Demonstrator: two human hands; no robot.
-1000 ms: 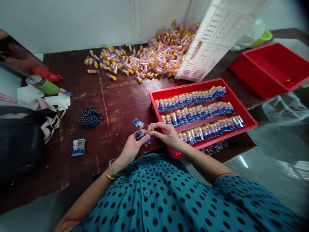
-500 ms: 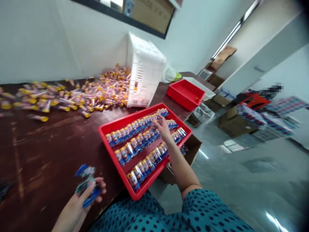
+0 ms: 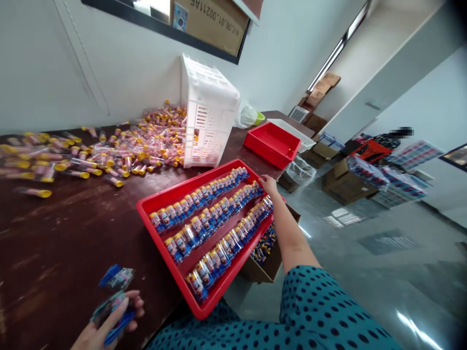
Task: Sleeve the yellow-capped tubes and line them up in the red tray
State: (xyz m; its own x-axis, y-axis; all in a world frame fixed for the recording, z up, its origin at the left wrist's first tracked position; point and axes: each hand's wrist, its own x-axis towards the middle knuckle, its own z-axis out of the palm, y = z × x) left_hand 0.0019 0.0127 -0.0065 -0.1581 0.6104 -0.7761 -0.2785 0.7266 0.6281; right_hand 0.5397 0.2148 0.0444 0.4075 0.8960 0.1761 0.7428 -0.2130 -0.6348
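A red tray (image 3: 160, 260) on the table holds three slanting rows of small clear tubes (image 3: 219, 211) with yellow caps and blue printed sleeves. At the tray's right edge, by the end of the middle row, my right hand (image 3: 269, 185) has its fingers curled in. What sits between those fingertips is too small to make out. My left hand (image 3: 126, 311), low on the left, is closed on blue-and-clear printed plastic sleeves (image 3: 120, 329). More printed sleeves (image 3: 117, 277) lie just beyond its fingers.
Many loose pink tubes with yellow caps (image 3: 142, 146) are heaped along the wall, beside a tipped white basket (image 3: 211, 102). An emptier red bin (image 3: 272, 146) stands at the table's far end. Below the tray is a cardboard box (image 3: 268, 272) of finished-looking tubes. Other boxes (image 3: 341, 182) stand on the floor.
My right hand has moved from over the middle row to the tray's right edge. My left hand keeps the sleeves. The view has shifted slightly.
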